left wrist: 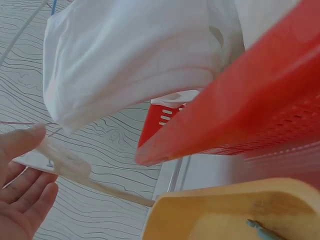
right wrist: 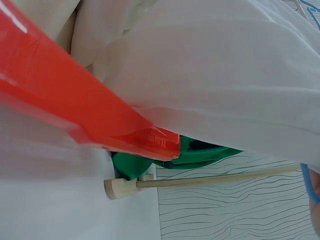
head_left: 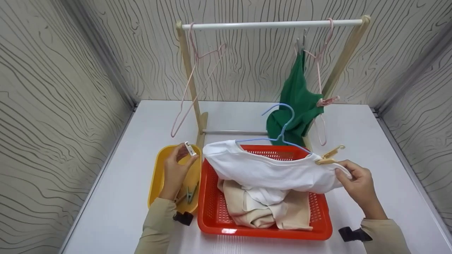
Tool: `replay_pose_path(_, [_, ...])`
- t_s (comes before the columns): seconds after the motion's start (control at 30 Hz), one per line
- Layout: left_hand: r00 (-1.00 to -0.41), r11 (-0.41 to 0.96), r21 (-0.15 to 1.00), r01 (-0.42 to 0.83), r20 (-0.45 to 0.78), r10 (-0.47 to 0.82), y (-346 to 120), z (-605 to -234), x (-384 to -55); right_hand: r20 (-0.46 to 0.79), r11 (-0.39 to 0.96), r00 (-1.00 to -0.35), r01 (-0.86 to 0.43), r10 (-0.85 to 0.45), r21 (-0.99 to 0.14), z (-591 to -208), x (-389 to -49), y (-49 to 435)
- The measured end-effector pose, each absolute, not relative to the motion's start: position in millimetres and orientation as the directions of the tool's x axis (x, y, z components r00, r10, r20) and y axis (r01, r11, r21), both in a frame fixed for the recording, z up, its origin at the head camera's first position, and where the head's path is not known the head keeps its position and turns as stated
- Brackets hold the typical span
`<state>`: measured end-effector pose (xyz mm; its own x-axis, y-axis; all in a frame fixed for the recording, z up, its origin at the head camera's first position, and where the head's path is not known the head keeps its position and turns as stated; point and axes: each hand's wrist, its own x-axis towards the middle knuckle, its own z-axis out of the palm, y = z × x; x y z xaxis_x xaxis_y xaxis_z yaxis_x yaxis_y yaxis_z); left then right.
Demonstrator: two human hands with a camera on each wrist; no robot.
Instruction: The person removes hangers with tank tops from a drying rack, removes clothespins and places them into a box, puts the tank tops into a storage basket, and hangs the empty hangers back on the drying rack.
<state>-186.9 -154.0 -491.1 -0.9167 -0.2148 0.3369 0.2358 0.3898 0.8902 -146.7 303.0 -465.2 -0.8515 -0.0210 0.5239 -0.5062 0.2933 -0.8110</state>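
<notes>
My left hand (head_left: pixel 176 174) pinches a white clothespin (head_left: pixel 190 149) between thumb and fingers, above the yellow bin (head_left: pixel 152 187). On the right, my right hand (head_left: pixel 361 181) grips the sleeve end of a white shirt (head_left: pixel 268 171). A blue hanger (head_left: pixel 289 123) is inside the shirt, its hook standing out of the neckline. One yellow clothespin (head_left: pixel 327 161) is clipped at the shirt's right shoulder, beside my right fingers. The shirt spans the red basket (head_left: pixel 265 234). In the right wrist view, part of the blue hanger (right wrist: pixel 308 185) shows next to the hand's edge.
Beige and white cloths (head_left: pixel 254 211) lie in the red basket. A grey-green clothespin (head_left: pixel 190 194) sits in the yellow bin. Behind stands a rack with a white bar (head_left: pixel 272 25), a pink hanger (head_left: pixel 190 77), and green cloth (head_left: pixel 295 88) held by a pink clothespin (head_left: pixel 327 101).
</notes>
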Motion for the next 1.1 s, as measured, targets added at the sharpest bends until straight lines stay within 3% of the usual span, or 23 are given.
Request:
replay_pose_path(0.8, [-0.986, 0.459, 0.883, -0.099, -0.023, -0.168, -162.4, -526.9, -203.1, 0.501, 0.357, -0.865, -0.474, -0.019, -0.805, -461.7, -143.5, 301.4])
replay_pose_path(1.1, [-0.99, 0.55, 0.826, -0.125, -0.064, -0.129, -167.0, -544.3, -206.6, 0.537, 0.233, -0.842, -0.533, -0.051, -0.813, -464.1, -145.3, 302.5])
